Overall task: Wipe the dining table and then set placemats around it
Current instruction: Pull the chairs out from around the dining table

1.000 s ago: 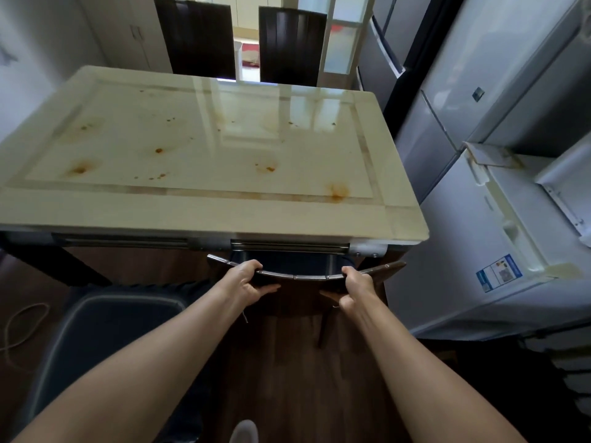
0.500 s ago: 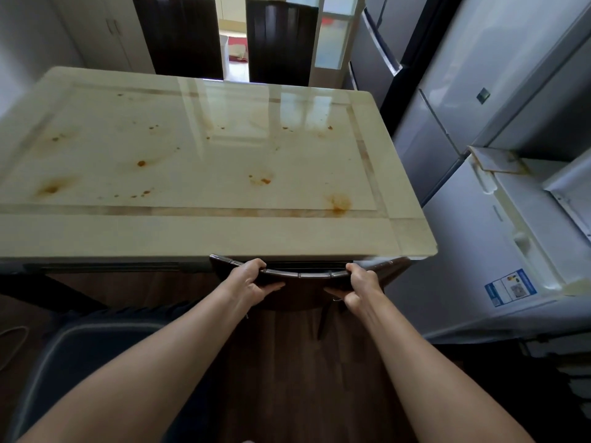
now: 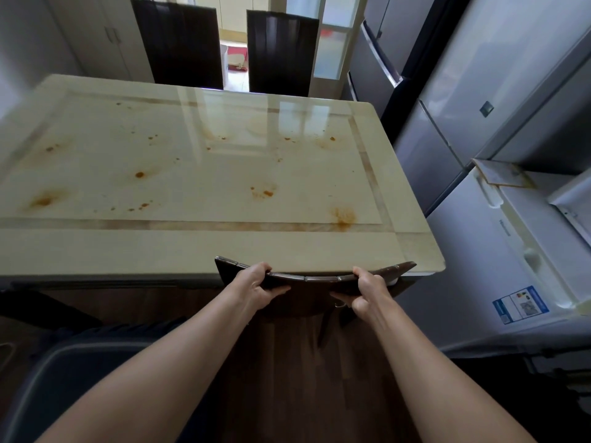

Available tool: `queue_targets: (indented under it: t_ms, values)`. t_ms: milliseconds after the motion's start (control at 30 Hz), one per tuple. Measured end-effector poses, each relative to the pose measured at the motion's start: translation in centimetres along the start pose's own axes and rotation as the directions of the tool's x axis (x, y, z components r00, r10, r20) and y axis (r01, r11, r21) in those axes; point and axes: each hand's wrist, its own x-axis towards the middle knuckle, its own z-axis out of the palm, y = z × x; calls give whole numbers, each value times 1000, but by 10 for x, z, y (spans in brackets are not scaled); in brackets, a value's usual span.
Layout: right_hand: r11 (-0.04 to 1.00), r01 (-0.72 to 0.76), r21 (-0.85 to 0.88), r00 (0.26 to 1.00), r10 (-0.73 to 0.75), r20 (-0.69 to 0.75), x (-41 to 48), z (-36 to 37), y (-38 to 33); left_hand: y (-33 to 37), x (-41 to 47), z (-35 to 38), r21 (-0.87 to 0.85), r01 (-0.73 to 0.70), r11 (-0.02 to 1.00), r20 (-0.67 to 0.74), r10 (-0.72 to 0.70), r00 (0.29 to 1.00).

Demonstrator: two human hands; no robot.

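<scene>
The cream dining table (image 3: 198,244) fills the middle of the view, its glossy top dotted with several orange-brown stains (image 3: 343,216). At its near edge stands a dark wooden chair (image 3: 315,278), its curved backrest pressed up against the tabletop. My left hand (image 3: 256,284) grips the top rail of that backrest on the left. My right hand (image 3: 367,290) grips the same rail on the right. No cloth and no placemats are in view.
Two dark chairs (image 3: 179,43) stand at the far side of the table. Grey refrigerators (image 3: 479,100) and a white appliance (image 3: 499,260) line the right. A dark grey bin (image 3: 73,382) sits on the wooden floor at lower left.
The chair has slid forward under the table; its backrest, a short way out from the edge earlier, now meets the tabletop. Both hands kept their grip and moved with it.
</scene>
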Motion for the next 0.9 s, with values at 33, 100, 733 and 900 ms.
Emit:
queue_targets:
  t_ms: [33, 100, 733, 900]
  values:
    - [1000, 4, 0, 1000, -4, 6, 0, 0, 0, 1, 1, 0, 6, 4, 1000, 5, -4, 1000]
    - [1000, 6, 18, 999, -6, 36, -2, -1, 0, 1, 2, 0, 20, -2, 1000, 14, 2, 1000]
    - [974, 223, -29, 954, -212, 210, -196, -28, 43, -30, -161, -70, 246, -285, 927, 296, 208, 932]
    - [967, 249, -46, 930, -226, 291, -275, -46, 108, -60, -226, -151, 229, -346, 910, 325, 263, 908]
